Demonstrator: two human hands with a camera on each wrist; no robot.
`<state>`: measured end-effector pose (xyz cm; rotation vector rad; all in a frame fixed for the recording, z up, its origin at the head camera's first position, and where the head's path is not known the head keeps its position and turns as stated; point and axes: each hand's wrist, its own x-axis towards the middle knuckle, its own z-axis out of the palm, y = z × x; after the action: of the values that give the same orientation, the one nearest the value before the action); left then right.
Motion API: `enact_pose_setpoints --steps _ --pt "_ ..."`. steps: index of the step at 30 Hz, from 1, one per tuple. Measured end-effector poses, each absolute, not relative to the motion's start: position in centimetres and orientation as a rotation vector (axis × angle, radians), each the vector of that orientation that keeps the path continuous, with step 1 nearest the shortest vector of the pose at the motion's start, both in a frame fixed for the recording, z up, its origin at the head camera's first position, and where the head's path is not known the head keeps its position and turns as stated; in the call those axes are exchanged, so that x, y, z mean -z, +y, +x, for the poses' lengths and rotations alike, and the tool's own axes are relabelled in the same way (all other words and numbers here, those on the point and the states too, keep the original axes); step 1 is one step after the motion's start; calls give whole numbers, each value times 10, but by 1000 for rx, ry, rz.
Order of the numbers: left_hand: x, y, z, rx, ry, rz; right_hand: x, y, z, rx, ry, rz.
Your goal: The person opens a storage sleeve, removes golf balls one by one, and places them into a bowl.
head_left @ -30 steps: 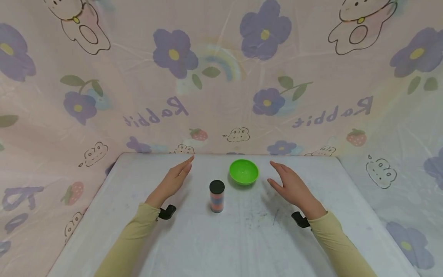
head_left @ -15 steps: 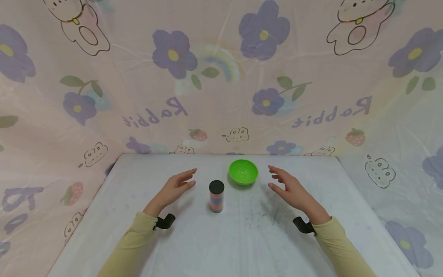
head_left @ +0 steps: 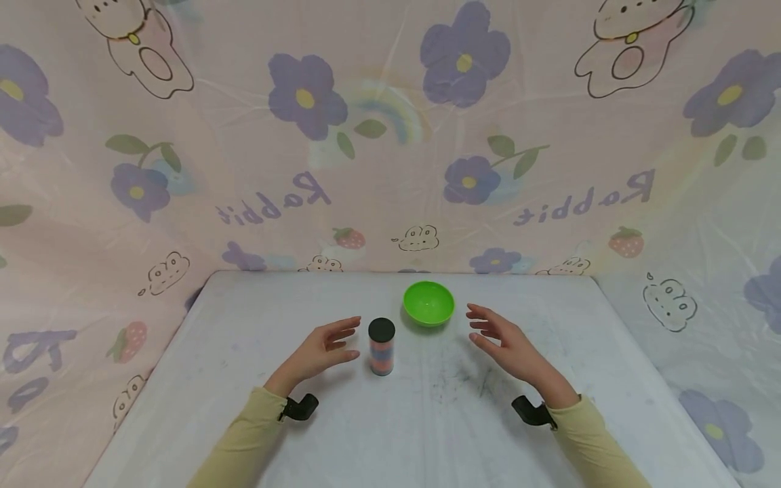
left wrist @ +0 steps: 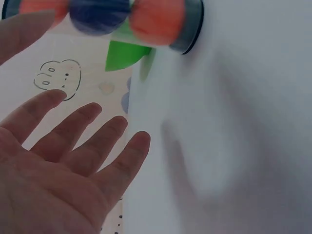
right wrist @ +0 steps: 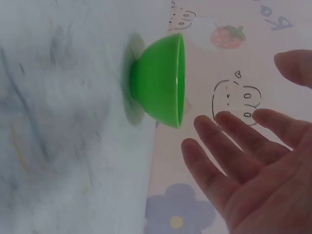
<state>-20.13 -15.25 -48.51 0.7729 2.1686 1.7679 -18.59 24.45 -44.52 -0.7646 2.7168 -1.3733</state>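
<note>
A clear tube [head_left: 382, 352] with a black lid stands upright on the white table; in the left wrist view, orange and dark blue balls [left wrist: 100, 14] show through its wall. Just left of the tube is my left hand [head_left: 322, 349], fingers spread and bent a little, thumb apart, holding nothing. Behind the tube and slightly right sits a green bowl [head_left: 429, 303], upright. My right hand [head_left: 506, 344] hovers right of the bowl with relaxed fingers and nothing in it. The right wrist view has the bowl [right wrist: 158, 83] beyond the fingertips [right wrist: 191, 148].
The white table [head_left: 390, 434] has dark scuff marks right of its middle. A printed cloth [head_left: 390, 169] with flowers and rabbits hangs behind the table and along both sides. A black wrist camera [head_left: 300, 407] is strapped under the left wrist, another [head_left: 531, 411] under the right.
My left hand has come back toward me and right, close to the tube, its fingers parting from the thumb. My right hand has drawn back slightly. Tube and bowl stay put.
</note>
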Motion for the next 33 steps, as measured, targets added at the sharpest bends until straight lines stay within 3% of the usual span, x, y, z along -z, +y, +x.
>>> enact_pose_setpoints --steps 33 --pt "479 -99 -175 -1823 2229 672 476 213 -168 1565 2340 -762"
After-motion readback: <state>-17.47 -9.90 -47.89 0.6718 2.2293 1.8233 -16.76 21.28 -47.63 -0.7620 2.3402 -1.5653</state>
